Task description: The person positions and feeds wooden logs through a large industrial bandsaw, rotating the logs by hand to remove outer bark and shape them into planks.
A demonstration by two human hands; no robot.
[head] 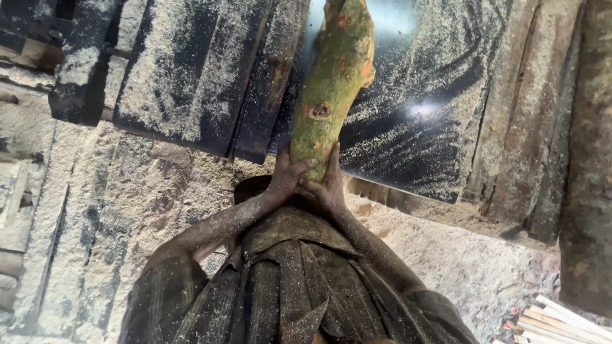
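Over a sawdust-covered table (pixel 433 127), one green log (pixel 331 83), two hands (pixel 309 181) gripping its end

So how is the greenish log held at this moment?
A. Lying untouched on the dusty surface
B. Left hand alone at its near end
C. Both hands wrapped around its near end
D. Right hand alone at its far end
C: the left hand and right hand both clasp the near end of the log, which extends over the sawdust-covered dark surface.
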